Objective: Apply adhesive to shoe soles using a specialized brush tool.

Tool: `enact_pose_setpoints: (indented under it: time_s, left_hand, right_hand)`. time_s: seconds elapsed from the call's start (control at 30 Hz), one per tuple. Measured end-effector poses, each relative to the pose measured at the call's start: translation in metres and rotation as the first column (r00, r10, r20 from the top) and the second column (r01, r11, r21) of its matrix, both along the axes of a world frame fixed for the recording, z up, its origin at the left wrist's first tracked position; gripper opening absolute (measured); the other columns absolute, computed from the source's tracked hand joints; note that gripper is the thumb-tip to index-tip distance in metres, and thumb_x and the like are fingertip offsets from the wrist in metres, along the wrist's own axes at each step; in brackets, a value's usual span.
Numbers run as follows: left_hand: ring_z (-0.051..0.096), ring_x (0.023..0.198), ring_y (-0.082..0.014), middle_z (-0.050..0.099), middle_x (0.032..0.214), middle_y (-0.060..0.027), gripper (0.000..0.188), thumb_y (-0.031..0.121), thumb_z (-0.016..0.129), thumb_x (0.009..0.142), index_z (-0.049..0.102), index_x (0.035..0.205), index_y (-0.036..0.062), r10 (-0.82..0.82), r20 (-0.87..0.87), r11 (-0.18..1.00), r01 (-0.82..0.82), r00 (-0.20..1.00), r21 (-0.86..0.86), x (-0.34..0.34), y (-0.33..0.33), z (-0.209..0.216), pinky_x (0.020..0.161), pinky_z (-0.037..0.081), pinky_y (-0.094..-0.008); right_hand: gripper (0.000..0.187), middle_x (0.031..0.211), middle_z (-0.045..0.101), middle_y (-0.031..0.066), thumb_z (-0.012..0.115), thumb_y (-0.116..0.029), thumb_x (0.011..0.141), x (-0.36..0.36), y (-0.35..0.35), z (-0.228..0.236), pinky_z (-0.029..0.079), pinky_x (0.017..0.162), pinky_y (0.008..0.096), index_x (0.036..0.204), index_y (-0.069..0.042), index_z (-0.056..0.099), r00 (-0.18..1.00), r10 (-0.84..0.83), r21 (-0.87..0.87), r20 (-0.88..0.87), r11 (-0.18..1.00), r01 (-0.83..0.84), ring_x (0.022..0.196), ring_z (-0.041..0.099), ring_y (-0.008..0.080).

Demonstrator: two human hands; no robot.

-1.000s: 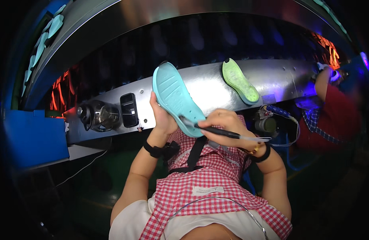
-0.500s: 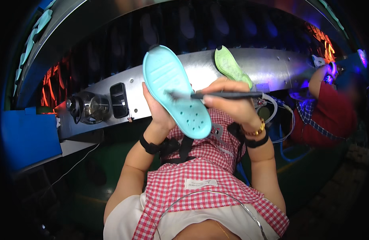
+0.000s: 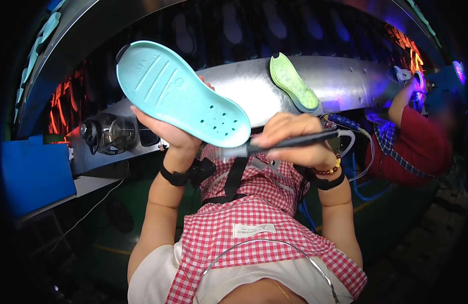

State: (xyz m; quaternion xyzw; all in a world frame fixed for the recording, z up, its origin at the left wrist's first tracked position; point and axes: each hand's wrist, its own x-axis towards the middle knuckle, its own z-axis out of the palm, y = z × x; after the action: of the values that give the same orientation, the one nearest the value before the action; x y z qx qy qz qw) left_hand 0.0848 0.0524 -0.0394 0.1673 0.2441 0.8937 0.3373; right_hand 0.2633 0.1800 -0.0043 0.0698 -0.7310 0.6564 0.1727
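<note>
A light blue shoe sole (image 3: 181, 96) with grooves, small holes and a black tip at its upper left rests tilted in my left hand (image 3: 165, 130). The fingers reach round behind it, and the thumb side is below its lower edge. My right hand (image 3: 302, 142) is closed on a black-handled brush (image 3: 320, 137) with a pale tube at its rear end. The blurred brush head is just below the sole's lower right end; whether they touch, I cannot tell. Beyond my right hand, a light green sole (image 3: 293, 81) lies on the metal bench (image 3: 244, 81).
A dark-lidded clear jar (image 3: 112, 135) and a black tray (image 3: 147, 137) stand on the bench at left. A blue box (image 3: 36, 169) is further left. Dark soles (image 3: 232, 25) line the far side. Another person (image 3: 414, 142) works at right, near glowing orange light.
The light blue sole has moved left and upward and turned toward a flatter slant. The brush head has gone from the sole's middle to below its lower right end.
</note>
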Motion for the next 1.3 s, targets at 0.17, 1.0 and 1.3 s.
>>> enact_pose_setpoints:
  time_s: [0.17,1.0,1.3]
  left_hand:
    - [0.055,0.087,-0.0321,0.054,0.103,-0.0209,0.090,0.075,0.013,0.073,0.039,0.124,0.0049,-0.055,-0.030,0.996,0.057,0.998,0.070,-0.008,-0.003,0.002,0.078,0.044,-0.0456]
    - [0.062,0.080,-0.0232,0.056,0.100,-0.0210,0.048,0.028,0.045,0.085,0.040,0.119,-0.0063,-0.714,0.233,0.600,0.749,0.660,-0.282,-0.008,-0.015,0.009,0.068,0.053,-0.0308]
    - [0.060,0.083,-0.0199,0.059,0.097,-0.0171,0.049,0.027,0.048,0.080,0.046,0.115,-0.0075,-0.761,0.307,0.421,0.795,0.572,-0.437,-0.023,-0.029,0.015,0.071,0.049,-0.0288]
  right_hand:
    - [0.026,0.088,0.063,0.0076,0.068,0.000,0.067,-0.007,0.000,-0.011,0.045,0.078,0.0276,0.092,-0.002,0.065,0.998,-0.021,0.035,0.067,0.999,0.019,0.085,0.057,0.0151]
    - [0.021,0.090,0.064,0.0153,0.067,0.001,0.067,0.000,0.010,0.022,0.051,0.077,0.0323,0.088,0.001,0.064,0.976,0.210,0.149,0.050,0.965,-0.216,0.087,0.062,0.0258]
    - [0.014,0.088,0.065,0.0134,0.064,-0.006,0.072,0.001,0.018,0.036,0.051,0.070,0.0288,0.086,-0.003,0.065,0.983,0.184,0.349,0.025,0.919,-0.181,0.081,0.064,0.0238]
